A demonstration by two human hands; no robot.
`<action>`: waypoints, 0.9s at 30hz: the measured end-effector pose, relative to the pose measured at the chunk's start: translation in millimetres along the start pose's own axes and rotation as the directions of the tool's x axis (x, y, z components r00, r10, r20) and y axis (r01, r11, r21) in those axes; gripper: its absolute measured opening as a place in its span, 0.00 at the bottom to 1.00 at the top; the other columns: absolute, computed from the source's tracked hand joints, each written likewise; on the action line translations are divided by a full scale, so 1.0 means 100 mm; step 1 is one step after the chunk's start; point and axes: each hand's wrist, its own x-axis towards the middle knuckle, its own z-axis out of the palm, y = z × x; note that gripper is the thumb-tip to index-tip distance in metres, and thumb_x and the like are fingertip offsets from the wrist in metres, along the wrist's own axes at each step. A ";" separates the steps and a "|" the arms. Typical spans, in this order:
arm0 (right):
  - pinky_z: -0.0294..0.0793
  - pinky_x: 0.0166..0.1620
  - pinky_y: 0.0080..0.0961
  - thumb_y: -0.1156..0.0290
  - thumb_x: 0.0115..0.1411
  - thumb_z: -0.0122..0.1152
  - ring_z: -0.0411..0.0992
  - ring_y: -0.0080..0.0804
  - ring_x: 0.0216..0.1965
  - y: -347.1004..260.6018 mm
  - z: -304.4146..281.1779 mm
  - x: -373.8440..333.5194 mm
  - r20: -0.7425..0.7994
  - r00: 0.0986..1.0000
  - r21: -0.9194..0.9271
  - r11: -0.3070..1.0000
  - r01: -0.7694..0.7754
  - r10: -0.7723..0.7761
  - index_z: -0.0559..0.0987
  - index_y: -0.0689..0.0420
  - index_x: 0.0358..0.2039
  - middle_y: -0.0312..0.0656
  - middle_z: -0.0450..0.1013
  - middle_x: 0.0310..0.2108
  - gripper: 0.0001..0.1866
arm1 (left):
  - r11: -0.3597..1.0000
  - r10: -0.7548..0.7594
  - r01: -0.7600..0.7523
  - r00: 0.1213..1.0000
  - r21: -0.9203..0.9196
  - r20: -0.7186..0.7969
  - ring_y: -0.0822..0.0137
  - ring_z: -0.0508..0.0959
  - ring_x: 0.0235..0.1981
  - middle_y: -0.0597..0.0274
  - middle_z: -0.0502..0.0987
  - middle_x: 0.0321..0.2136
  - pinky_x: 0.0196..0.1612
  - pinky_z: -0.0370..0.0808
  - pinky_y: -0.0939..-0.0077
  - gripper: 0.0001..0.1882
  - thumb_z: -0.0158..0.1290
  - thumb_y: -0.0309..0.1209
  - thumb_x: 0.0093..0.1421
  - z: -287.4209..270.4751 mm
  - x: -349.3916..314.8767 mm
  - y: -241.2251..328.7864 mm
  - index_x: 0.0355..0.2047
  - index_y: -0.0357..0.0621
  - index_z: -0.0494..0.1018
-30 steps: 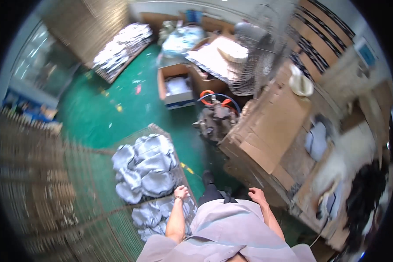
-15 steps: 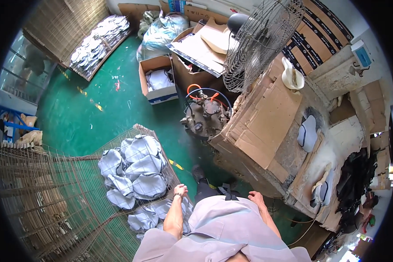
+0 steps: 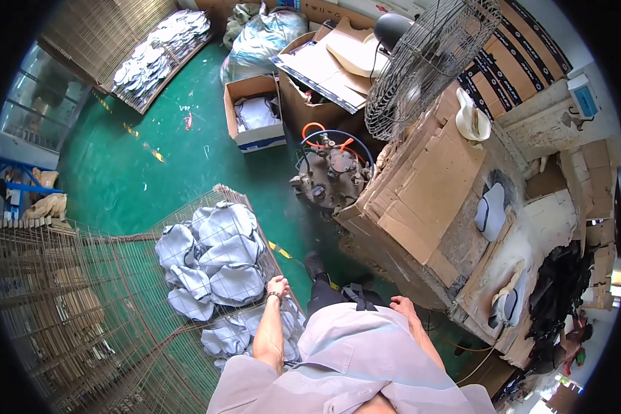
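My left hand (image 3: 277,286) hangs beside the edge of a wire rack, fingers curled in and nothing visible in them. Pale blue-grey, cupped fabric pieces (image 3: 234,254) with dark edging lie on that rack (image 3: 127,276); whether my hand touches the rack I cannot tell. My right hand (image 3: 403,306) is by my hip, near the lower corner of a cardboard-covered workbench (image 3: 424,200). Its fingers are loosely apart and appear to hold nothing, though some are hidden.
Right of me, the bench carries a grey-blue piece (image 3: 490,212) and a white scoop-like vessel (image 3: 472,123). A wire-caged fan (image 3: 428,65), a grimy metal pot with hoses (image 3: 331,172) and an open carton (image 3: 255,124) stand ahead. Another loaded rack (image 3: 141,103) is at far left.
My left hand has moved slightly forward and left, closer to the rack's edge. The right hand has shifted little. The view has moved a little.
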 end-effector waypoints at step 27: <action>0.55 0.67 0.46 0.71 0.53 0.59 0.55 0.61 0.65 -3.20 -0.43 1.84 -0.475 0.699 -0.278 0.845 0.457 -0.534 0.63 0.63 0.63 0.63 0.54 0.65 0.35 | 0.954 0.280 -0.284 0.959 -0.094 -0.053 0.70 0.81 0.30 0.60 0.81 0.35 0.28 0.79 0.76 0.21 0.51 0.46 0.67 0.37 1.65 3.23 0.49 0.43 0.73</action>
